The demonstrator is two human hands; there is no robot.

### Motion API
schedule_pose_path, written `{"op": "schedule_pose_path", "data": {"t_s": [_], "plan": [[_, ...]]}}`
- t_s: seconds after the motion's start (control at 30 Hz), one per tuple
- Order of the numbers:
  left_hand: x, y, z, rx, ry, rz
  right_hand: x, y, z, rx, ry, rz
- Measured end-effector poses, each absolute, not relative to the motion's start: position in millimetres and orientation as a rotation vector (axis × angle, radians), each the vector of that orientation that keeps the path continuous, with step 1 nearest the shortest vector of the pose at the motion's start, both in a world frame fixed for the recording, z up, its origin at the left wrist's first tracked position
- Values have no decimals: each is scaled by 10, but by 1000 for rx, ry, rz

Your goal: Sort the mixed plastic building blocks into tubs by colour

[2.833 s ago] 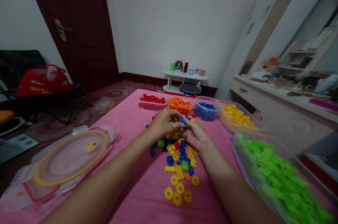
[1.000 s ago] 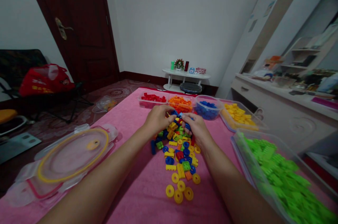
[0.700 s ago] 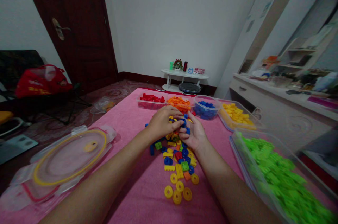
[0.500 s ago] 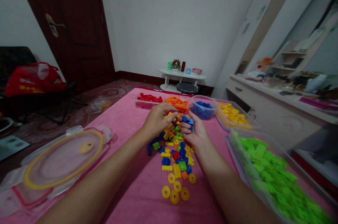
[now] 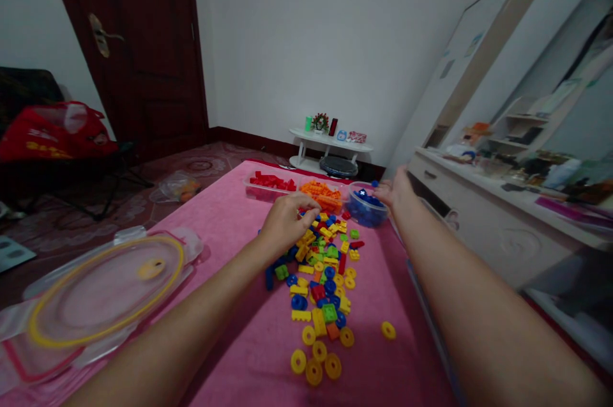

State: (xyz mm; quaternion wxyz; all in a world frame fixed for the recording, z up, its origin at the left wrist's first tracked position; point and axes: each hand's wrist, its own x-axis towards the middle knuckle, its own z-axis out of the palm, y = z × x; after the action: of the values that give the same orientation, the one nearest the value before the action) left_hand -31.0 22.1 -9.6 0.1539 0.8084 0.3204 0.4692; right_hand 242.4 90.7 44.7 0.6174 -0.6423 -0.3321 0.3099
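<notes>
My right hand [image 5: 395, 191] is at the right rim of the round clear bowl [image 5: 368, 220], fingers stretched out and apart. Blue toy bricks [image 5: 368, 200] lie in the bowl, and one blue piece [image 5: 374, 184] shows just off the fingertips. My left hand [image 5: 288, 218] hangs over the far left part of a mixed heap of toy bricks [image 5: 330, 252], thumb and fingers pinched together. What they hold, if anything, is hidden. Several yellow rings [image 5: 319, 351] lie at the heap's near end.
Beside the bowl stand a tub of orange bricks [image 5: 322, 192] and a clear tub of red bricks [image 5: 271, 182]. A clear lid with a yellow seal [image 5: 108, 289] lies at left on the pink cloth [image 5: 239, 337]. My right forearm covers the right-hand boxes.
My right hand has moved away from the heap to the blue bowl and opened, letting go of the blue bricks. My left hand has stayed over the heap.
</notes>
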Motion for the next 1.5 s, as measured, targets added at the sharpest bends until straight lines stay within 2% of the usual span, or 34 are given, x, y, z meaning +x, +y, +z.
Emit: {"op": "schedule_pose_path", "data": {"t_s": [0.1,0.2,0.3,0.4,0.57,0.73,0.9,1.07,1.23,1.33,1.5], "plan": [[-312,228,-92,2323,939,1338,2261,698,334,-1268,-491,762],[-309,242,-119,2316,991,1283,2059,418,207,-997,-431,705],[-298,250,-185,2340,1038,1128,1903,193,64,-934,-455,688],[-272,233,-271,2397,1020,893,1827,74,-69,-1096,-676,712],[-216,194,-385,2478,960,543,1854,13,-196,-1528,-1327,955],[-231,195,-396,2468,1003,455,1880,42,-365,-1763,-1775,868],[-251,78,-340,2337,730,190,1825,41,-418,-1848,-1958,805],[-135,-156,-304,2601,687,300,1762,-35,-184,-1895,-2051,602],[-76,-248,-291,2768,667,166,1648,-137,-51,-1832,-2158,703],[-138,-185,-263,2756,806,105,1524,-218,-17,-1836,-2259,804],[-292,-7,-224,2512,821,141,1303,-406,93,-2024,-2422,617]]}}
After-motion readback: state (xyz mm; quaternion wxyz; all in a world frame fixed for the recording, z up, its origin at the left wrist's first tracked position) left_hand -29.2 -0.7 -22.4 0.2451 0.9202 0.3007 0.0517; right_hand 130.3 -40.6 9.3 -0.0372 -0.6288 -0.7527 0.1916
